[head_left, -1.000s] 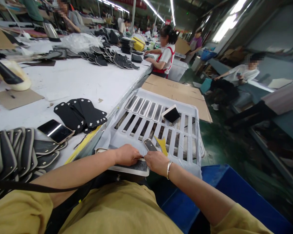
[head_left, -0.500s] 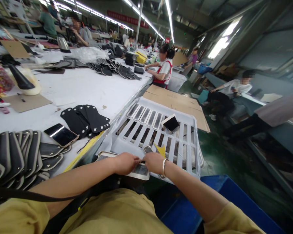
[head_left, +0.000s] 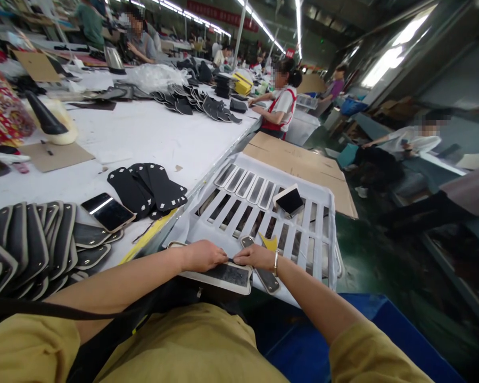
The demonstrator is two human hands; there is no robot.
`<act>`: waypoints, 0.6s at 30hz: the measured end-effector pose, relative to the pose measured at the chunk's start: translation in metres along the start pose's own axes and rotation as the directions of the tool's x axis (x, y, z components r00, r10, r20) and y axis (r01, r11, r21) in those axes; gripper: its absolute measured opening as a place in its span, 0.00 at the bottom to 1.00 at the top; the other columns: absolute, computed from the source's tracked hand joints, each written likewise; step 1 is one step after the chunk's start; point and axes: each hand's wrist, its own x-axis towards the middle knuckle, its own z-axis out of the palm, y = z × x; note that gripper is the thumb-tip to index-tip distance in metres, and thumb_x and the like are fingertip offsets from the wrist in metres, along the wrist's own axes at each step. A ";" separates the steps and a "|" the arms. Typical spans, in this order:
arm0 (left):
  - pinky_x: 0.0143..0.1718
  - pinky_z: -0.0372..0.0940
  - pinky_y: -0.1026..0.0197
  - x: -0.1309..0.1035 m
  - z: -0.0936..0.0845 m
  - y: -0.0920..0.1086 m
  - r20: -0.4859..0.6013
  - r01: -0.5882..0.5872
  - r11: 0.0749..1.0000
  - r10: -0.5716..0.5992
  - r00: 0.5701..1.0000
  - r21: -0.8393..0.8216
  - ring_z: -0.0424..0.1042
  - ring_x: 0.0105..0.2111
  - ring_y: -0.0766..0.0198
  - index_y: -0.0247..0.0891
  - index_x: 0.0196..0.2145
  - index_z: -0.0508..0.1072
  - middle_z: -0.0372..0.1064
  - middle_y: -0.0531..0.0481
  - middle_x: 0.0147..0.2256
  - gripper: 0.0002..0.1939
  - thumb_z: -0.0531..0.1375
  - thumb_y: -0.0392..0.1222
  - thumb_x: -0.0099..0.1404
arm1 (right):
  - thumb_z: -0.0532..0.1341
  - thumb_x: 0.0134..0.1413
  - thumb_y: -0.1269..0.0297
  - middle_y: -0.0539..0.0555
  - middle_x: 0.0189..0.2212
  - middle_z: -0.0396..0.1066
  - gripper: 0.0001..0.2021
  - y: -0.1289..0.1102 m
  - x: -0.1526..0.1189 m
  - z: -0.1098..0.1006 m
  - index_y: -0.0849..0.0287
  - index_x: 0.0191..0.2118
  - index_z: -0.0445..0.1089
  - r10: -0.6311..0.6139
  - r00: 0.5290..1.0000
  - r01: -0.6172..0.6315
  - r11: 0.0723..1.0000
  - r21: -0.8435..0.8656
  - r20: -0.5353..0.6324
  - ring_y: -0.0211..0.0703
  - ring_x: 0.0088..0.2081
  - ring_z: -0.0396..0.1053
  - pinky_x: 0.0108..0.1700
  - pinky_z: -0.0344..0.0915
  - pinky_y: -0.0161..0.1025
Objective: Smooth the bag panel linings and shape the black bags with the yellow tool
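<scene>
We record the left hand [head_left: 203,255] and right hand [head_left: 257,256] nearly meeting over a dark, pale-rimmed panel [head_left: 228,274], which lies at the near edge of a slotted white rack [head_left: 208,230]. The fingers of both hands are bent, tips close at the panel's far side; we cannot tell whether they pinch anything. Beside the right hand we see a grey studded strip [head_left: 268,280] and a yellow piece [head_left: 269,242]. Leftward, on the white surface [head_left: 151,141], lie a phone [head_left: 108,212] and black cut pieces [head_left: 159,186].
</scene>
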 end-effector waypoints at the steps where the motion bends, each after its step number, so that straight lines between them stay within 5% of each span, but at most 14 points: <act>1: 0.36 0.63 0.66 0.001 0.001 0.001 0.002 -0.009 1.000 0.008 1.000 0.021 0.73 0.37 0.61 0.36 0.43 0.72 0.73 0.46 0.40 0.13 0.52 0.31 0.62 | 0.58 0.52 0.54 0.49 0.28 0.76 0.14 0.001 0.001 0.000 0.55 0.38 0.77 -0.003 1.000 0.003 1.000 0.021 0.015 0.40 0.30 0.70 0.33 0.66 0.33; 5: 0.37 0.64 0.65 0.001 0.002 -0.001 -0.003 -0.008 1.000 0.008 1.000 -0.016 0.73 0.37 0.60 0.35 0.42 0.73 0.73 0.44 0.40 0.13 0.52 0.31 0.63 | 0.59 0.51 0.54 0.50 0.33 0.76 0.17 0.003 0.004 -0.002 0.58 0.41 0.76 -0.024 0.998 0.018 0.996 0.086 0.062 0.43 0.37 0.70 0.42 0.65 0.36; 12: 0.47 0.60 0.71 -0.004 -0.012 -0.029 0.106 0.183 0.826 -0.149 0.983 -0.534 0.71 0.44 0.66 0.39 0.48 0.73 0.72 0.51 0.46 0.18 0.58 0.33 0.59 | 0.58 0.50 0.48 0.53 0.39 0.75 0.23 0.008 0.009 -0.005 0.60 0.44 0.75 -0.060 0.986 0.030 0.982 0.186 0.156 0.48 0.42 0.70 0.48 0.62 0.40; 18: 0.44 0.60 0.73 0.000 -0.008 -0.034 0.152 0.207 0.788 -0.145 0.978 -0.580 0.73 0.41 0.66 0.36 0.45 0.75 0.74 0.50 0.43 0.16 0.56 0.31 0.60 | 0.58 0.49 0.45 0.53 0.37 0.76 0.24 0.013 0.014 -0.002 0.60 0.43 0.75 -0.052 0.973 -0.006 0.968 0.251 0.223 0.48 0.39 0.70 0.46 0.64 0.42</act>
